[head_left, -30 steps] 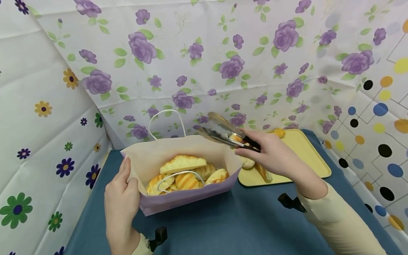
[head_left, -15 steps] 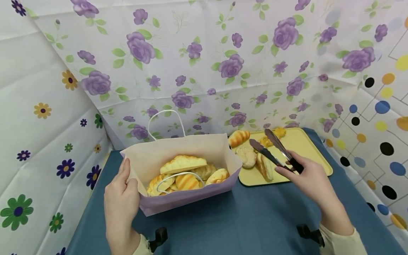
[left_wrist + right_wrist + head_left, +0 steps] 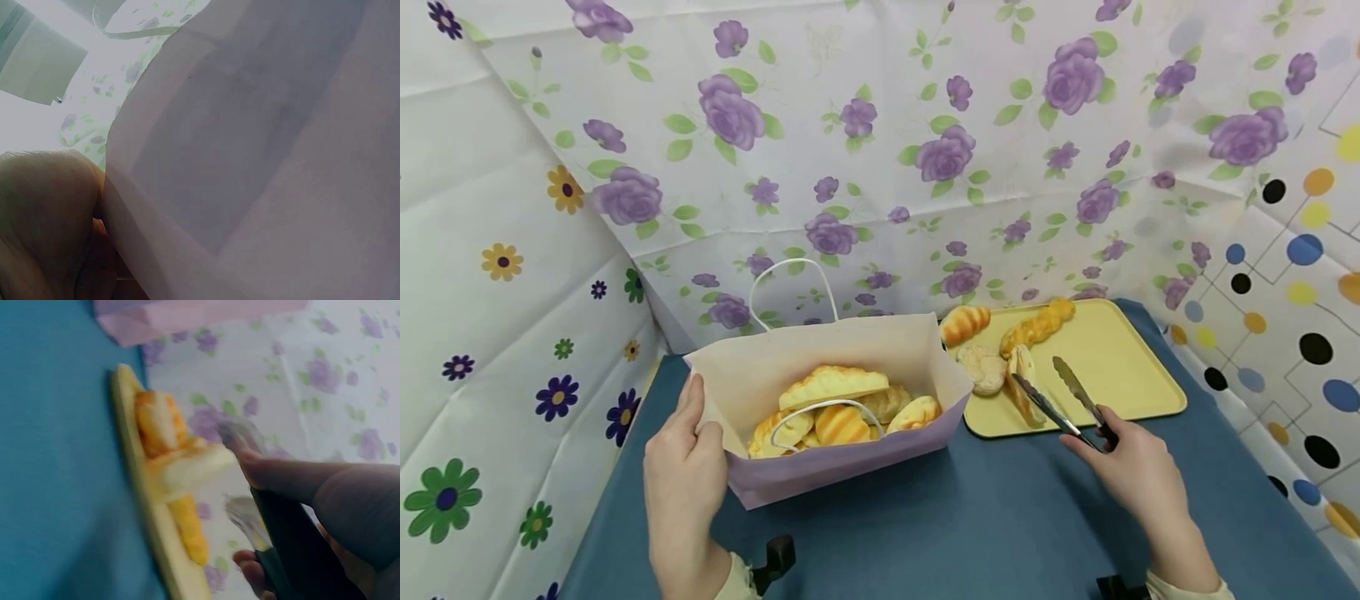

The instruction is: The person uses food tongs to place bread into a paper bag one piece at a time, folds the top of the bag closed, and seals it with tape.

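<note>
My left hand [image 3: 685,475] grips the left edge of a purple paper bag [image 3: 850,467] with a cream inside and white handles; in the left wrist view the bag wall [image 3: 281,187] fills most of the picture. Several breads [image 3: 833,385] lie in the bag. My right hand [image 3: 1138,475] holds black-handled metal tongs [image 3: 1051,408], their arms spread around the near end of a long split bread [image 3: 1021,387] on the yellow tray [image 3: 1127,358]. Whether the tips touch that bread I cannot tell. In the right wrist view the tongs' handle [image 3: 294,544] lies between thumb and fingers.
Beside the split bread on the tray lie a pale round bread [image 3: 982,369], a twisted bread [image 3: 1037,325] and a striped roll [image 3: 964,325]. The bag stands close to the tray's left edge. A blue cloth [image 3: 985,525] covers the table; patterned sheets [image 3: 880,167] hang around it.
My right hand has moved from beside the bag, right and toward me, bringing the spread tongs down over the tray's near side. The left hand and bag stay in place.
</note>
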A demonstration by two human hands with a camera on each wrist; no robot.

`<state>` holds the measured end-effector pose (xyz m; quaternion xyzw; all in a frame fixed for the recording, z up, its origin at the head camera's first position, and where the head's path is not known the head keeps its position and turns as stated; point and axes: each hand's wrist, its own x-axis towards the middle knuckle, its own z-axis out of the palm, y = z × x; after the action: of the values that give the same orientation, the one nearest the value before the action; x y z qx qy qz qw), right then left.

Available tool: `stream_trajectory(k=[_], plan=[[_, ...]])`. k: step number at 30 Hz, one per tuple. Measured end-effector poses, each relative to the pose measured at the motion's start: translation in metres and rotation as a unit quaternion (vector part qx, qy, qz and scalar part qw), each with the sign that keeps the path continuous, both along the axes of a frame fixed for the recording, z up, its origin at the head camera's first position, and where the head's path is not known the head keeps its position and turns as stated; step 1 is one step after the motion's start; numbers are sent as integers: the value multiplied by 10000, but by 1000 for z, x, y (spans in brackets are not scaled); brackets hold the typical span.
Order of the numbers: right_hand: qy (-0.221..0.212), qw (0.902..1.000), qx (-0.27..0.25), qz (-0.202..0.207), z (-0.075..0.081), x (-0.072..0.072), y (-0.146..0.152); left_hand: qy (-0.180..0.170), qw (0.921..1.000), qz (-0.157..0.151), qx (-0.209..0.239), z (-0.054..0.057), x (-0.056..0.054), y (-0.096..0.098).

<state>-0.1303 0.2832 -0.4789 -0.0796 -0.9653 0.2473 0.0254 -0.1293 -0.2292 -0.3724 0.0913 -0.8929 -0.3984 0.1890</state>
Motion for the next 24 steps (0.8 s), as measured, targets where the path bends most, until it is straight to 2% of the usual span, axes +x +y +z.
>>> stream_trajectory(k=[3, 8, 20, 24], plan=[[-65, 9999, -5, -97, -8, 1, -5, 52, 10000, -15, 14, 0, 0, 0], [-215, 9997, -123, 10, -16, -1, -8, 81, 10000, -26, 31, 0, -1, 0], [-1187, 9922, -333, 206, -24, -5, -7, 81, 9999, -102, 97, -1, 0, -1], [-1372, 9893, -396, 308, -25, -4, -7, 95, 9999, -94, 82, -1, 0, -1]])
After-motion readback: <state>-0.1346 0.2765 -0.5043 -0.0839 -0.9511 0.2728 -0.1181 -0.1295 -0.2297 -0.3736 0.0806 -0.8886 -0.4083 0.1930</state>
